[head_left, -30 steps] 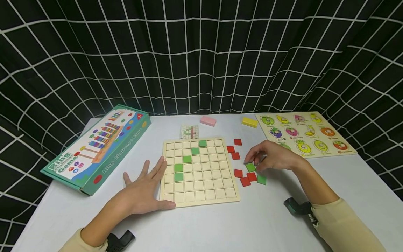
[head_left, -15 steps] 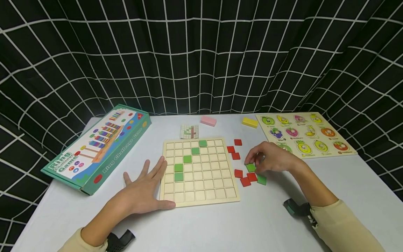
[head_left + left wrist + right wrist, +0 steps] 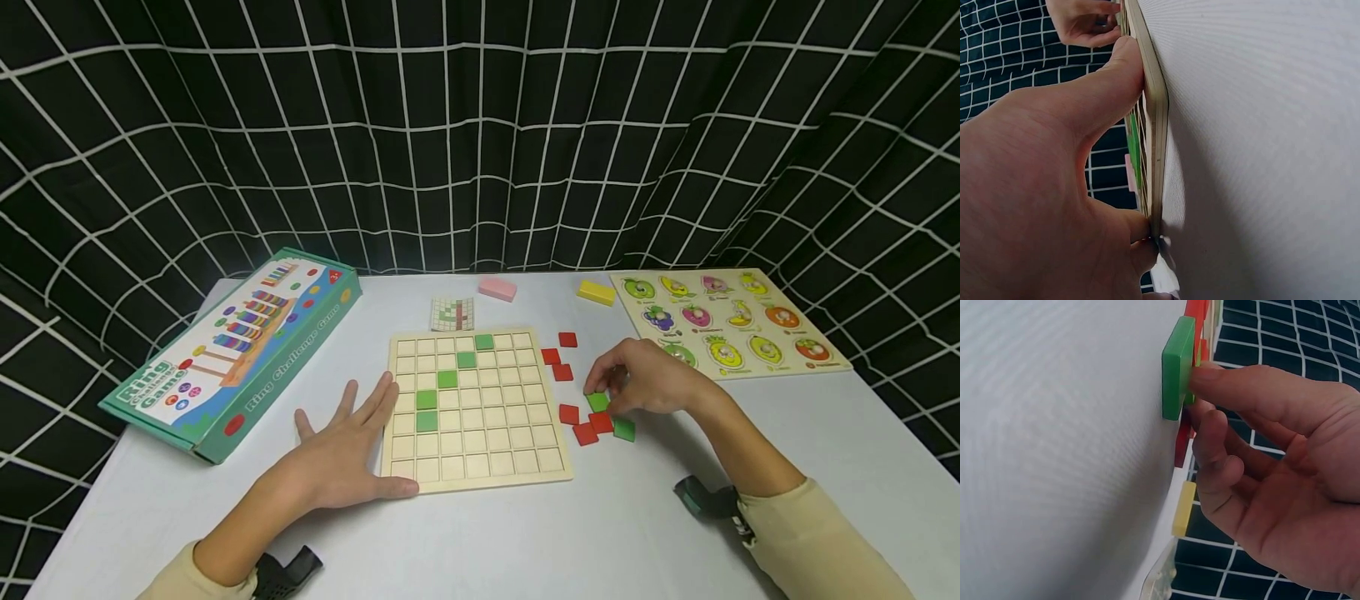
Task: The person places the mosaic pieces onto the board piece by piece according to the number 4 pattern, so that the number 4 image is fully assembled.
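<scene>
A cream wooden grid board (image 3: pixel 495 417) lies flat on the table, with several green tiles in a stepped line in its squares. My left hand (image 3: pixel 341 454) is spread at the board's left side, thumb on the near-left corner and fingertips at the left edge. The left wrist view shows that thumb (image 3: pixel 1119 72) resting on the board's rim. To the right of the board, my right hand (image 3: pixel 648 377) pinches a loose green tile (image 3: pixel 597 402) between thumb and fingers. A second green tile (image 3: pixel 624 429) lies just nearer, beside several red tiles (image 3: pixel 586 434).
A small pattern card (image 3: pixel 452 315) lies behind the board. Further back are a pink block (image 3: pixel 497 289) and a yellow block (image 3: pixel 596 292). A green game box (image 3: pixel 232 358) lies at left, and a fruit puzzle board (image 3: pixel 735 321) at back right.
Both hands hold nearly the same places. The right hand stays at the green tile with hardly any shift, and the board has not moved.
</scene>
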Tool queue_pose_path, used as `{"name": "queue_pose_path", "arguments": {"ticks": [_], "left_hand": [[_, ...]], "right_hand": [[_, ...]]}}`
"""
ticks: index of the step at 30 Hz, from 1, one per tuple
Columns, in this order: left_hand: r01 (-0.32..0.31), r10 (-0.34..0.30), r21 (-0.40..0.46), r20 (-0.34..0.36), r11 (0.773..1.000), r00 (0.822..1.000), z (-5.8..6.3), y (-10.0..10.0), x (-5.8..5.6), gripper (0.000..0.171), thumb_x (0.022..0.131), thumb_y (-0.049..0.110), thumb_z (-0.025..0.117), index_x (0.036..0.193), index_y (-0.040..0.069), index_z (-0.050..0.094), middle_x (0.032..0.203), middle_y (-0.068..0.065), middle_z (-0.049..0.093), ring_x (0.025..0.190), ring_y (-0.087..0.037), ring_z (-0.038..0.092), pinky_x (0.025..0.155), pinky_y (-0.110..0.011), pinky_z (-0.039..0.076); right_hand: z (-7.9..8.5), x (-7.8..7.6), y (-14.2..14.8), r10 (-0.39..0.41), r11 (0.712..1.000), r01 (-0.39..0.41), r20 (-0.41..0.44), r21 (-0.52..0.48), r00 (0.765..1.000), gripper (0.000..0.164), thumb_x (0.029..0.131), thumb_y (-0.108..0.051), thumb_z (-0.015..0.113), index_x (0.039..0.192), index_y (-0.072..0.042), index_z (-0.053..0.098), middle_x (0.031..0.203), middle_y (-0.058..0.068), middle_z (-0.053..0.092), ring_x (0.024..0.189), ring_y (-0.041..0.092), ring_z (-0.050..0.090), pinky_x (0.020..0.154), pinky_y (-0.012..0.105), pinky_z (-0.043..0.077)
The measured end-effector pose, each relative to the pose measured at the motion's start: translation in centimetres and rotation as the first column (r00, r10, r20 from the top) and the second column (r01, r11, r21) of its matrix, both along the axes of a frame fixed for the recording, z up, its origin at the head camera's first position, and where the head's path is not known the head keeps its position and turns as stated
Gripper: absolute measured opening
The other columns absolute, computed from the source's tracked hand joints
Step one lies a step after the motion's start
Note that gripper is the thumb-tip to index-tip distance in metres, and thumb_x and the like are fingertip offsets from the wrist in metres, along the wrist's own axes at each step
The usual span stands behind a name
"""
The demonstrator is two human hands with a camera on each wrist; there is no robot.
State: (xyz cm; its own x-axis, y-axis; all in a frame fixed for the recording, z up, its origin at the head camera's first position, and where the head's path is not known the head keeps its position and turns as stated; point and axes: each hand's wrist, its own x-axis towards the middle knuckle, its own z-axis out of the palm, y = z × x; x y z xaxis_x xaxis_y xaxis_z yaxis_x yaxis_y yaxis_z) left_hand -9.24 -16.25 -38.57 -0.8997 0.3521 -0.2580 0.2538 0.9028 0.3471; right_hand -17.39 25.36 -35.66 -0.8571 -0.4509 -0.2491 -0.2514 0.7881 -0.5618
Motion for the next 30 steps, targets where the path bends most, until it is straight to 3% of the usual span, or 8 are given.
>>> {"name": "queue_pose_path", "arguments": {"ticks": [15,30], "left_hand": [[0.008,-0.008,-0.007,-0.004,1.0,1.0,0.0,0.0,-0.1,0.131,0.074,0.084,0.07,0.169,0.014,0.011,0.177,-0.002,0.003,0.16,-0.05,0.004,0.095,-0.097,-0.001],[0.001,-0.001,0.009,0.003,1.0,1.0,0.1,0.1,0.2,0.132,0.073,0.083,0.071,0.169,0.014,0.012,0.177,-0.003,0.005,0.159,-0.051,0.005,0.094,-0.097,-0.001]], "right_hand": [[0.5,0.2,-0.3,-0.053,0.998,0.054,0.007,-0.014,0.999,0.026,0.076,-0.005,0.089,0.099,-0.014,0.083,0.097,0.001,0.076,0.085,0.021,0.061,0.067,0.03,0.055],[1.5,0.1,-2.0,-0.052,0.997,0.051,-0.017,-0.056,0.998,0.025,0.077,0.0,0.086,0.1,-0.011,0.083,0.094,0.002,0.076,0.082,0.021,0.063,0.069,0.03,0.056]]}}
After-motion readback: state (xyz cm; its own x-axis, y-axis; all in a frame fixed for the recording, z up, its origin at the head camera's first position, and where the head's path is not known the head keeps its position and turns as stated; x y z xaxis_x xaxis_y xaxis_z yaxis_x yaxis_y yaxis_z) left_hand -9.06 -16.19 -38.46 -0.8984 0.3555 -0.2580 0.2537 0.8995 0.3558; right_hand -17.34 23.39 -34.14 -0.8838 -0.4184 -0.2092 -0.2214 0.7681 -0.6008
